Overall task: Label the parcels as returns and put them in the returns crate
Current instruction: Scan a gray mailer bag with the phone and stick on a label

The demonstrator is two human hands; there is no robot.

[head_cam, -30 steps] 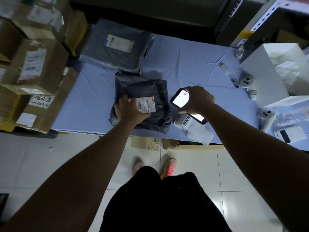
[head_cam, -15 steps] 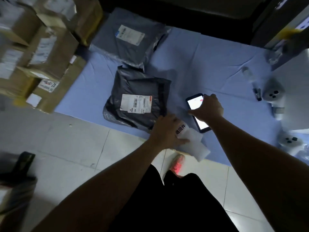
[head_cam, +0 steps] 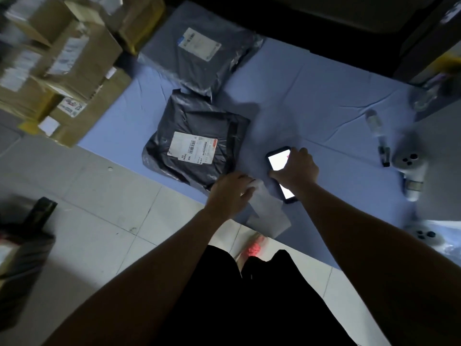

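Both hands are working at the near edge of the blue cloth-covered table (head_cam: 324,96), beside the dark grey plastic mailer parcel (head_cam: 197,148).

The left hand (head_cam: 230,193) is lying over the white roll of label paper (head_cam: 268,213), fingers curling round its rolled end while the loose strip is hanging past the table edge. The right hand (head_cam: 295,168) is holding the black lit-screen smartphone (head_cam: 277,159) flat on the cloth, thumb and fingers curving round its sides. The dark parcel is lying flat just left of both hands, white shipping label facing up. A lighter grey plastic mailer parcel (head_cam: 199,53) is lying just behind it, and brown cardboard boxes (head_cam: 74,58) are standing stacked at the left.
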